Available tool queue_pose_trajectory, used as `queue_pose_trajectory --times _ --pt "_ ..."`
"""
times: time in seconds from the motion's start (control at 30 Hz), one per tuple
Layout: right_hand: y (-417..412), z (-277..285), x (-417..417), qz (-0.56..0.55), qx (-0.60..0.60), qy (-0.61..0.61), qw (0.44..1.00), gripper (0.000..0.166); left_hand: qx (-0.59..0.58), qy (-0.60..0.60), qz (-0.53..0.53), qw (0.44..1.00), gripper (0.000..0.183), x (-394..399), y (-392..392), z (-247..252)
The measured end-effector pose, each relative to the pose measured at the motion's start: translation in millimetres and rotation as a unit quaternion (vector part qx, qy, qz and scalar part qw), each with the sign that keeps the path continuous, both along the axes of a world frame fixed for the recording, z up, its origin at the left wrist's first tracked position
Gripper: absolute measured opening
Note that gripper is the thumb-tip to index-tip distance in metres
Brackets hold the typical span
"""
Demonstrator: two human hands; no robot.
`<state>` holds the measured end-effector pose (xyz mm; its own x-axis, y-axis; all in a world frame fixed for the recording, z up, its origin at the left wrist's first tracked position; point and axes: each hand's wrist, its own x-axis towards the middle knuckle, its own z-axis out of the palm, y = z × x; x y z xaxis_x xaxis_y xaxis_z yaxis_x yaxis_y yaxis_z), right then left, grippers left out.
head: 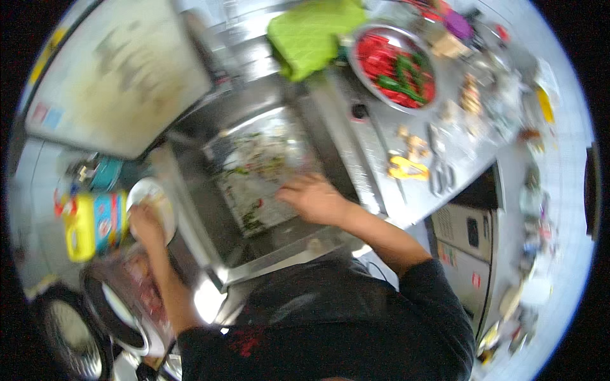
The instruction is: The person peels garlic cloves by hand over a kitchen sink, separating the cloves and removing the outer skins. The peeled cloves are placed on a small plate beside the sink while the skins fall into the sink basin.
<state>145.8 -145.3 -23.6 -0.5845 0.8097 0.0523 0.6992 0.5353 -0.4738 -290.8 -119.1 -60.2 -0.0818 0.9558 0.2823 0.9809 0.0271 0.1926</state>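
Note:
My right hand [314, 197] is over the near right side of a rectangular tray [267, 219] inside a steel sink [195, 190]. Its fingers are bent and blurred, with nothing visible in them. Wet vegetable scraps [259, 157], pale with green and red bits, lie spread in the tray. On the left, my left hand [147, 224] is at a white plate [167, 209] beside the sink's edge. Blur hides whether the fingers grip the plate or something on it. Right behind that hand stands a yellow jug [82, 228] with a blue label and a red cap.
A stained cutting board [128, 81] leans at upper left. Beyond the sink lies a green cloth [314, 38]. The right counter bears a steel bowl [355, 62] of red and green peppers, scissors [436, 166], a yellow-handled peeler [409, 168] and ginger [414, 145]. Pans [71, 328] sit at lower left.

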Motion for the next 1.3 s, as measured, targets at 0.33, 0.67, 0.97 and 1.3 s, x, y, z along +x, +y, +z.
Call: queue_pose_trajectory --times 0.33,0.67,0.97,1.3 --pt "1.7 8.4 124.4 -0.321 0.124 0.030 0.938 0.013 0.099 0.108 0.018 0.989 0.027 43.9 3.5 48.3" --pt "38.1 5.7 212.9 -0.502 0.056 -0.312 0.804 0.019 -0.039 -0.111 -0.275 0.954 0.032 209.9 24.7 82.7" --pt "30.9 35.9 129.7 -0.287 -0.176 0.348 0.875 0.015 -0.277 -0.490 -0.360 0.744 0.041 279.1 13.5 77.4" --pt "25.9 101.7 31.8 -0.157 -0.235 0.467 0.838 0.022 -0.237 -0.710 -0.293 0.595 0.019 296.3 22.3 121.3"
